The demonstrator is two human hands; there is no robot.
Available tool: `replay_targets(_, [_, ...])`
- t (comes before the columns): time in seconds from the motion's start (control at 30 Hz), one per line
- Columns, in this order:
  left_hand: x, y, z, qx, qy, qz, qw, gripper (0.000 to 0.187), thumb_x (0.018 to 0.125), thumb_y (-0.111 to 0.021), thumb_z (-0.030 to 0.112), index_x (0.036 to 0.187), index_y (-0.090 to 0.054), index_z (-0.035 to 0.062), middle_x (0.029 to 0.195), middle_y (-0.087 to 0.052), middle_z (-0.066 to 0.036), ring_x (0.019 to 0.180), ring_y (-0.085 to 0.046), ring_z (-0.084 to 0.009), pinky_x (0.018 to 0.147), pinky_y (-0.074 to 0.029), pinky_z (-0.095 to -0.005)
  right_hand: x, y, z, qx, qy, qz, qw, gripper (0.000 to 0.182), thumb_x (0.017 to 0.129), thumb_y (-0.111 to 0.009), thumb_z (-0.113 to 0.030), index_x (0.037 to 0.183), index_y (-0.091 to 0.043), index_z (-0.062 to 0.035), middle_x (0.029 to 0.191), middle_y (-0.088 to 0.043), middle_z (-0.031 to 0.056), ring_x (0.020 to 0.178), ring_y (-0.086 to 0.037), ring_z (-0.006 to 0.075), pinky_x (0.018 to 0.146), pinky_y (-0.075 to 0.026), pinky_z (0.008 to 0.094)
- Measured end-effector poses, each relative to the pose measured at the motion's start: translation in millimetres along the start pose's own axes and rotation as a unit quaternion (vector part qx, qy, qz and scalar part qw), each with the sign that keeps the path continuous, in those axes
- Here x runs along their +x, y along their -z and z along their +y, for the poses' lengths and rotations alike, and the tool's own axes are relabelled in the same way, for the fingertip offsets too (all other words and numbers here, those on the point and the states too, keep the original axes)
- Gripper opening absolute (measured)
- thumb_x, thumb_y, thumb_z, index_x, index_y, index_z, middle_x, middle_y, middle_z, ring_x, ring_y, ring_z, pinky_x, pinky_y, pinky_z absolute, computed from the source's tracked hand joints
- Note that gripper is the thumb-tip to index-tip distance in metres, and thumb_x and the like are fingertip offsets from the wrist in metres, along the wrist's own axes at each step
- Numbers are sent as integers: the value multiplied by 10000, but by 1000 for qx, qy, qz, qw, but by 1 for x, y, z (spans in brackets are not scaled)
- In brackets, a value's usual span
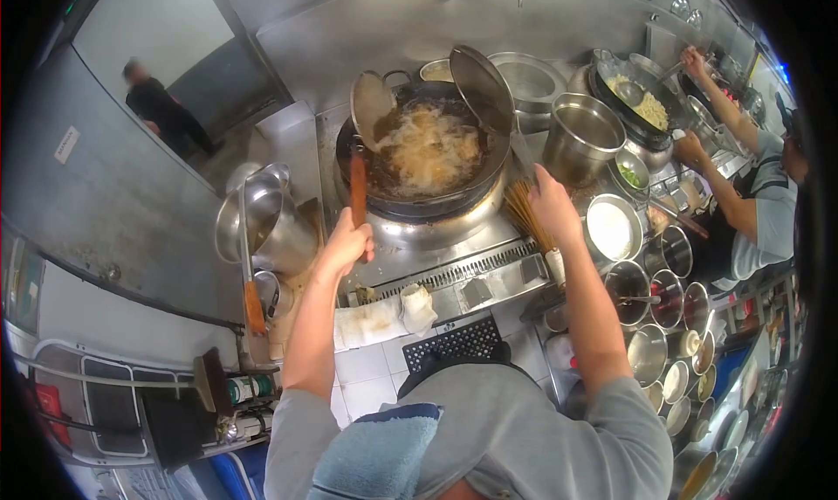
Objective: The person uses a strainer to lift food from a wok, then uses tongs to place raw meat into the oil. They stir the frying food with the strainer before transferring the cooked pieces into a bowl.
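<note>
A large dark wok [349,172] sits on the stove, full of bubbling oil with pale golden food [432,151] frying in it. My left hand [347,236] is closed round the wooden handle of a ladle [373,103], whose round head rests at the wok's left side. In my right hand [552,205] is the handle of a large round strainer [480,85], tilted up over the wok's back right edge. A bundle of thin sticks [526,212] lies just left of my right hand.
Metal pots [587,133] and a bowl of white stuff [611,227] stand at the right. A co-worker [755,207] handles a second wok [646,124] there. More pots [266,229] stand at the left; a white cloth [375,324] lies at the front edge. Another person [157,107] stands beyond.
</note>
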State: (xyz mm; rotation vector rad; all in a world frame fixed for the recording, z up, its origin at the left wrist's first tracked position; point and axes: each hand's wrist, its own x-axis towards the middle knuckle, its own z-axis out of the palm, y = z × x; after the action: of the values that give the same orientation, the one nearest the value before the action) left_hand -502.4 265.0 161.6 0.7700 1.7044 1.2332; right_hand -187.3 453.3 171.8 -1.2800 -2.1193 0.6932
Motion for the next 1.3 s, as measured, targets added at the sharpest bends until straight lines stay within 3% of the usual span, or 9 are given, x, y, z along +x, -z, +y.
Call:
replay_targets(0.1, [20, -12, -2, -125, 20, -102, 987, 191, 890, -483, 21, 1050, -380, 37, 800, -506, -85, 534, -462, -121, 432, -399, -271, 20, -22, 9, 90, -61, -62, 992, 534, 820, -410, 7, 1355, -414, 1, 795, -591, 123, 634, -568, 165, 501, -439, 317])
replay_targets(0.17, [20, -21, -4, -252, 50, -124, 958, 176, 895, -505, 29, 1033, -396, 43, 811, -521, -89, 560, -471, -117, 458, -408, -269, 24, -27, -3, 208, -132, -136, 960, 547, 821, -405, 5, 1368, -403, -10, 788, -575, 93, 604, -541, 126, 447, -401, 287])
replay_targets(0.27, [5, -30, -9, -358, 68, -151, 919, 164, 908, -520, 45, 1034, -416, 47, 827, -528, -87, 589, -476, -109, 482, -412, -261, 14, -25, -10, 192, -98, -88, 973, 506, 842, -459, -69, 1339, -431, 22, 748, -613, 130, 496, -540, 160, 463, -428, 327])
replay_targets(0.47, [-28, -50, -7, -409, 53, -139, 900, 159, 919, -522, 58, 1049, -432, 36, 848, -530, -83, 612, -470, -99, 499, -407, -254, -13, 21, -6, 33, 48, -80, 995, 507, 846, -464, -62, 1344, -415, 19, 821, -637, 223, 699, -626, 319, 679, -487, 390])
replay_targets(0.5, [-17, -51, -10, -421, 28, -164, 892, 162, 919, -518, 55, 1048, -421, 37, 854, -525, -81, 609, -468, -102, 502, -411, -267, -19, 36, -24, 31, 21, -120, 992, 499, 841, -479, -49, 1331, -418, 26, 891, -627, 279, 862, -621, 403, 795, -466, 427])
replay_targets(0.6, [-43, -71, 4, -389, 33, -124, 912, 167, 915, -517, 48, 1044, -411, 40, 855, -517, -80, 600, -465, -104, 504, -414, -274, -29, 51, 0, -29, 194, -80, 977, 498, 834, -486, -32, 1323, -415, 28, 914, -621, 300, 918, -601, 442, 798, -454, 474])
replay_targets(0.8, [-72, -80, 10, -313, 23, -78, 946, 201, 910, -511, 37, 1077, -402, 60, 837, -501, -67, 598, -474, -109, 486, -417, -283, -52, 84, -10, -73, 143, -145, 976, 504, 811, -461, 31, 1308, -386, 66, 950, -596, 338, 936, -574, 472, 806, -436, 523])
replay_targets(1.0, [-109, -106, 5, -271, 17, 4, 963, 320, 901, -528, 50, 1199, -410, 57, 853, -508, -71, 597, -472, -111, 474, -416, -279, -14, 50, 18, -30, 206, -43, 977, 484, 837, -464, 11, 1316, -399, 48, 958, -594, 321, 921, -576, 453, 789, -435, 499])
replay_targets(1.3, [-97, -118, -3, -164, 12, 25, 986, 208, 915, -479, 19, 1094, -377, 38, 797, -480, -62, 558, -479, -113, 444, -436, -296, -40, 62, 23, 11, 135, -148, 980, 504, 805, -493, 13, 1301, -410, 50, 863, -609, 303, 841, -590, 462, 754, -438, 506])
